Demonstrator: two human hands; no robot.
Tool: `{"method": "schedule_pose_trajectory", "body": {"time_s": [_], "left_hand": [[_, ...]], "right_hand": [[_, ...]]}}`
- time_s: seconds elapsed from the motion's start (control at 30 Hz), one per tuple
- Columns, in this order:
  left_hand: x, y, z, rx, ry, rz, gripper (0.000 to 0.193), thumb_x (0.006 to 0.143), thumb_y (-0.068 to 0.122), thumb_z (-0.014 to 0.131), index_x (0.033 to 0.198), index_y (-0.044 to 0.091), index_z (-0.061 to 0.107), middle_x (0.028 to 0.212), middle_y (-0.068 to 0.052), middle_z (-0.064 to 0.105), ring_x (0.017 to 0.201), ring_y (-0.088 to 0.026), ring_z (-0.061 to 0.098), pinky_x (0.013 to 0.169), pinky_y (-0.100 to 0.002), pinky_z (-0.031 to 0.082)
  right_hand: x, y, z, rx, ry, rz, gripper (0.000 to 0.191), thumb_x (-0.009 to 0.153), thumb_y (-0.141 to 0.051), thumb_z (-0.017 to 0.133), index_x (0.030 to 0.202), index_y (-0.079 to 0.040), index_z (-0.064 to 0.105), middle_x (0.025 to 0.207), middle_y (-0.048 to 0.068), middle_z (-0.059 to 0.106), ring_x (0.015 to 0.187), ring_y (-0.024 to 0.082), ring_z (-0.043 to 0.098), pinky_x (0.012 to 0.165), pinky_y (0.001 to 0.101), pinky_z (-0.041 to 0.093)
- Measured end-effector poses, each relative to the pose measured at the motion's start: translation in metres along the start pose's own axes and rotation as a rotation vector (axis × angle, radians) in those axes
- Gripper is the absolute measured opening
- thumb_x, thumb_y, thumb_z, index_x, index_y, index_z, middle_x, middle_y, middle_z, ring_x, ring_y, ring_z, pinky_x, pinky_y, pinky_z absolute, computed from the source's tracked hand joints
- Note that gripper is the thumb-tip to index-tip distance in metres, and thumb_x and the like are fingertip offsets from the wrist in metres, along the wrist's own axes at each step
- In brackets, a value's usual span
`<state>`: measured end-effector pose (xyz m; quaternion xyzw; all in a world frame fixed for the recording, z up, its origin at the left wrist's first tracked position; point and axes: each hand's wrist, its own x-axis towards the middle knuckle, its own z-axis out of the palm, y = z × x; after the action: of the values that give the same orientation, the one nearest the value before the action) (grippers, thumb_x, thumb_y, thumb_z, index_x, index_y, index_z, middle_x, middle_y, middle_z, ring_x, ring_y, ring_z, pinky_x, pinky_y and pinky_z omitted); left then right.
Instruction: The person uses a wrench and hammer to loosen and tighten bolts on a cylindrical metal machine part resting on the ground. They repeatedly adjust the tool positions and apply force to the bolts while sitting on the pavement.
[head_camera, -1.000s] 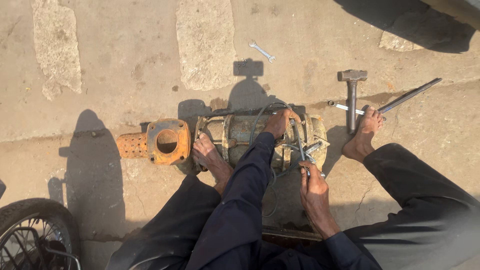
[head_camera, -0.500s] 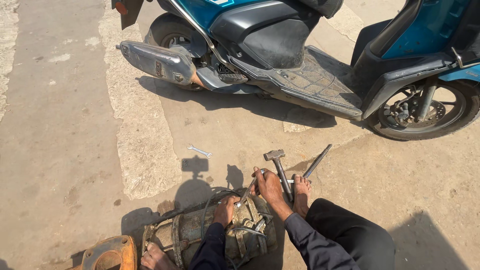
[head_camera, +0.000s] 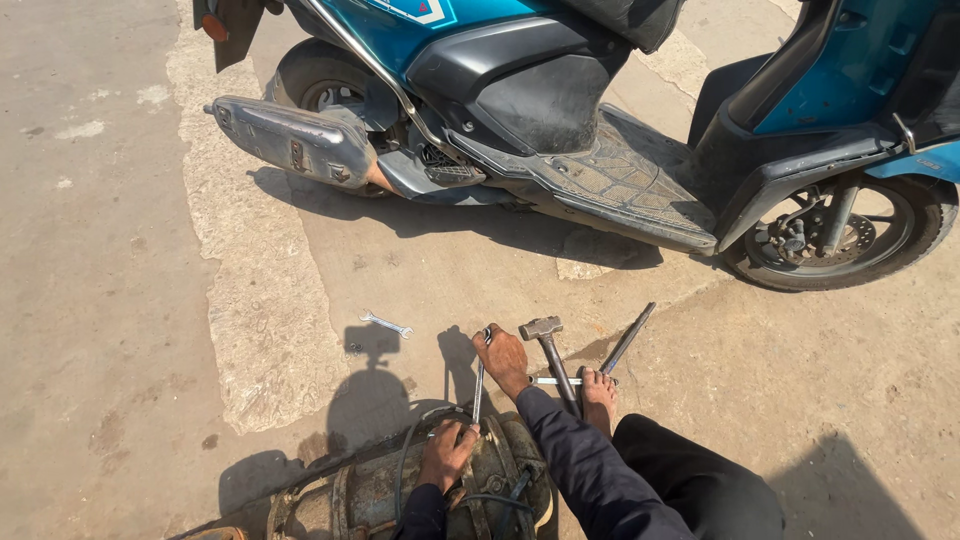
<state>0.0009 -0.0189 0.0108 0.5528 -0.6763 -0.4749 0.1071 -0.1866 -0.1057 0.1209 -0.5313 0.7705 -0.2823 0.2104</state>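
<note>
Lower centre of frame: right hand closed around the upper end of a long slim steel tool, fingers wrapped tight, knuckles up.
Steel tool: stands nearly upright, lower tip down at the top of the motor casing; exact kind hard to tell.
Just below and left of that: left hand laid flat on the motor casing, fingers bent over its top near a grey cable; not clamped on any tool, whether it grips the cable cannot be told.
Motor casing: rusty, ribbed, drum-shaped, lying on its side at the bottom edge, partly cut off by the frame.
Right of the right hand: hammer with head up and handle slanting down toward a bare foot.
Under the foot: dark steel rod slanting to the upper right, and a small pale bar lying crosswise.
Left of centre: small spanner alone on the pale concrete strip, well apart from both hands.
Upper half of frame: blue scooter parked side-on, silver exhaust at left, front wheel at right.
</note>
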Motion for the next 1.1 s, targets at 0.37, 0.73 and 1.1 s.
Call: {"method": "schedule_pose_trajectory", "body": {"time_s": [0.37,0.73,1.1], "left_hand": [[0.01,-0.002,0.01,0.03,-0.044,0.007,0.038,0.088,0.038,0.072,0.111,0.009,0.078,0.129,-0.009,0.067,0.125,-0.03,0.059,0.105,-0.042,0.047],[0.017,-0.012,0.011,0.055,-0.091,0.055,0.04,0.089,0.039,0.07,0.112,0.008,0.077,0.138,-0.009,0.063,0.131,-0.029,0.057,0.11,-0.042,0.045],[0.004,0.0,0.003,0.012,-0.069,-0.004,0.043,0.088,0.047,0.069,0.112,0.012,0.077,0.134,-0.008,0.064,0.124,-0.03,0.06,0.108,-0.046,0.046]], "right_hand": [[0.002,-0.039,0.013,-0.046,-0.153,0.072,0.03,0.104,-0.02,0.051,0.112,0.008,0.055,0.081,0.03,0.07,0.081,0.046,0.072,0.074,0.0533,0.057],[0.013,0.009,0.035,-0.088,-0.253,0.286,0.035,0.101,-0.019,0.049,0.123,0.008,0.053,0.107,0.032,0.069,0.105,0.047,0.069,0.09,0.0539,0.055],[0.006,0.004,0.07,-0.122,-0.294,-0.041,0.053,0.096,-0.033,0.054,0.13,0.007,0.049,0.094,0.032,0.073,0.092,0.047,0.071,0.085,0.0551,0.054]]}}
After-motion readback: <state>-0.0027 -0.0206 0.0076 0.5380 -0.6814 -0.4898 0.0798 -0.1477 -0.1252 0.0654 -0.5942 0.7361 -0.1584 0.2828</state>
